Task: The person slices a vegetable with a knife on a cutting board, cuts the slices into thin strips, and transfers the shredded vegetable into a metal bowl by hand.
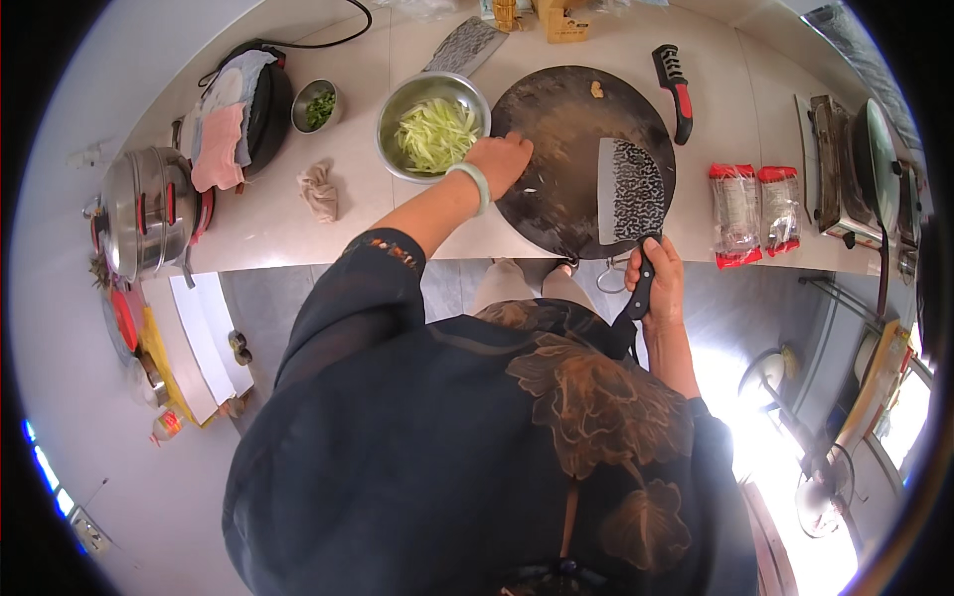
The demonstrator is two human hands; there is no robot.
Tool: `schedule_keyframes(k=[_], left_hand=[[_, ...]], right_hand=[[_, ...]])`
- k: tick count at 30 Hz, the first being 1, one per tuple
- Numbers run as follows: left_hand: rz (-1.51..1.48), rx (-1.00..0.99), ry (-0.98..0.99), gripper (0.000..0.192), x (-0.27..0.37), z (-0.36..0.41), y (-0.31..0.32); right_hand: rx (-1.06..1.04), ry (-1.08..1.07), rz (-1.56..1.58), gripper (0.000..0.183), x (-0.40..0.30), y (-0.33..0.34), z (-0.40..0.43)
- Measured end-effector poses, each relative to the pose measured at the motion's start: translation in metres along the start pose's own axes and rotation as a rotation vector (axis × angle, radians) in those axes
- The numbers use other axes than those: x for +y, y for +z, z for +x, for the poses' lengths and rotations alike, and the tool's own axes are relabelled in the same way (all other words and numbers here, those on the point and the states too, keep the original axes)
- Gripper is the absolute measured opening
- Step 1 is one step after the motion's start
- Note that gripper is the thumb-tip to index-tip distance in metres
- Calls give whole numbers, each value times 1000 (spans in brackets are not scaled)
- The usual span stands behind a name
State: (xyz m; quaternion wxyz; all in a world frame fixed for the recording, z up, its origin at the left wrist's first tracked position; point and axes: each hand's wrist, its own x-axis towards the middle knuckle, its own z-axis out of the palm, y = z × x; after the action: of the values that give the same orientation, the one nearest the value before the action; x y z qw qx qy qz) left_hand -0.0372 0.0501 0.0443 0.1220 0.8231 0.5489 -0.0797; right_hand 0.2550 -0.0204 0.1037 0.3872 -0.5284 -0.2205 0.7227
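My right hand (659, 281) grips the black handle of a cleaver (630, 191), whose patterned blade lies over the right part of a round dark cutting board (555, 216). My left hand (501, 162), with a pale green bangle at the wrist, is between the board's left edge and a steel bowl (382, 149). Its fingers are bent over the board; whether they hold anything is hidden. Pale green shredded vegetable strips (436, 135) fill much of the bowl. A small brown piece (596, 89) sits near the board's far edge, and a tiny pale shred lies at its left.
A knife sharpener (677, 93) and two red-ended packets (734, 216) lie to the right, before a gas stove (838, 164). Leftward are a crumpled cloth (319, 191), a small bowl of chopped greens (319, 108) and a steel steamer pot (149, 212). Another patterned blade (466, 46) lies behind the steel bowl.
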Motion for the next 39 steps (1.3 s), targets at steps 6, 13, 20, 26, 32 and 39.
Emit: schedule_keyframes(k=[6, 13, 20, 26, 32, 39], left_hand=[[-521, 162, -236, 15, 33, -18, 27], [-478, 221, -144, 14, 37, -26, 37], [-215, 100, 9, 19, 51, -20, 26], [-278, 49, -31, 20, 52, -17, 22], [-526, 372, -322, 18, 18, -25, -2], [-333, 481, -509, 27, -56, -59, 6]], right_hand=[[37, -9, -9, 16, -2, -10, -4], [4, 8, -5, 16, 0, -16, 0], [14, 7, -1, 15, -6, -12, 2], [39, -12, -17, 13, -9, -6, 3], [91, -85, -25, 15, -14, -7, 3], [152, -240, -293, 20, -11, -23, 20]])
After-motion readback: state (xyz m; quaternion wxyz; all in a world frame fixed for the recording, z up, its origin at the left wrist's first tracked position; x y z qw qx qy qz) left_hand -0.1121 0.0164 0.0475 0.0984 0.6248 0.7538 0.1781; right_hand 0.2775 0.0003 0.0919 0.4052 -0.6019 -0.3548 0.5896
